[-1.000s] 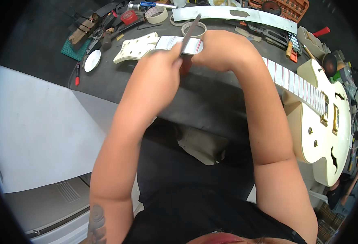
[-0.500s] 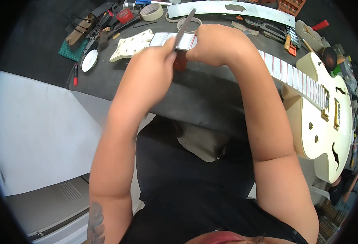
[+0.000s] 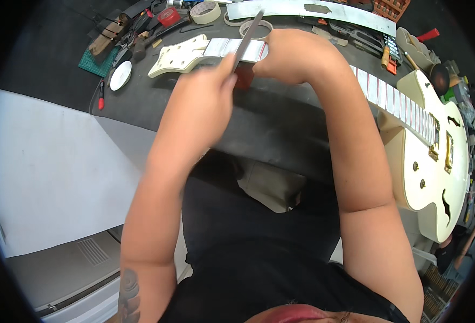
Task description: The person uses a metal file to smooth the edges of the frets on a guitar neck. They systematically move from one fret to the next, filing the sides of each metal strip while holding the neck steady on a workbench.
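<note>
A cream electric guitar (image 3: pixel 431 183) lies on a dark workbench (image 3: pixel 280 126), its neck (image 3: pixel 385 98) serving as the point of reference. The neck runs crosswise in front of the person, its upper face pale and crossed by thin reddish lines; the headstock (image 3: pixel 179 57) forms its left end, and the body, with gold-coloured pickups, adjoins its right end. The left hand (image 3: pixel 205 91), slightly blurred, is closed around a dark, narrow bar-like tool (image 3: pixel 248 40), which slants across the neck near the headstock, its free tip extending past the far edge. Whether the tool touches the surface cannot be told. The right hand (image 3: pixel 296 56) curls over the neck just to the right of the tool, the thumb side at the near edge; most of its fingers are hidden, so the firmness of its hold cannot be determined. A red block (image 3: pixel 244 78) sits beneath the neck, showing below its near edge between the hands. Beyond the neck's far side are a tape ring (image 3: pixel 256 29) and a long white strip (image 3: pixel 350 18). To the left of the neck, past the headstock, are a white oval dish (image 3: pixel 121 76) and a red-and-black marker (image 3: pixel 101 97).
</note>
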Tool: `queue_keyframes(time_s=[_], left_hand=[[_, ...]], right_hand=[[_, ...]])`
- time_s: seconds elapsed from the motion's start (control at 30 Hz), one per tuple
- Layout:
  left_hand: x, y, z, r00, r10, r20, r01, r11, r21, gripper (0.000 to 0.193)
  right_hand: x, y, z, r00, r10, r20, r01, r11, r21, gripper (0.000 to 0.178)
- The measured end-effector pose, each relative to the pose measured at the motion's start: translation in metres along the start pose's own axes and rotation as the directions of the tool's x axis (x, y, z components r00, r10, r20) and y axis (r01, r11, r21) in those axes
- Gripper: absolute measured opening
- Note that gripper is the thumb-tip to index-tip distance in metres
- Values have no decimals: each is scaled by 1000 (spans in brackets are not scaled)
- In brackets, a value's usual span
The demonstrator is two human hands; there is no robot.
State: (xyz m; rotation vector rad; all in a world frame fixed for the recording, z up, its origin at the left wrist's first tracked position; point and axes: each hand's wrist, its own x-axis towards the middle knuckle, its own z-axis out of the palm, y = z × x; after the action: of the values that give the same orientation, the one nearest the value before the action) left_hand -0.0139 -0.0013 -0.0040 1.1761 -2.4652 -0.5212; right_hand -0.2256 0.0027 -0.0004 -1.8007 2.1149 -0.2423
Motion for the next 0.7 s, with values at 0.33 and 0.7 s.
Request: queue_keyframes(time_s=[0.33, 0.7], left_hand=[[-151, -16, -6, 999, -33, 13, 33, 999, -24, 57], [-171, -46, -6, 982, -174, 77, 189, 935, -300, 68]], right_hand=[[-2, 1, -2, 1000, 18, -17, -18, 1000, -1, 50], [2, -8, 0, 996, 70, -48, -72, 996, -60, 47]])
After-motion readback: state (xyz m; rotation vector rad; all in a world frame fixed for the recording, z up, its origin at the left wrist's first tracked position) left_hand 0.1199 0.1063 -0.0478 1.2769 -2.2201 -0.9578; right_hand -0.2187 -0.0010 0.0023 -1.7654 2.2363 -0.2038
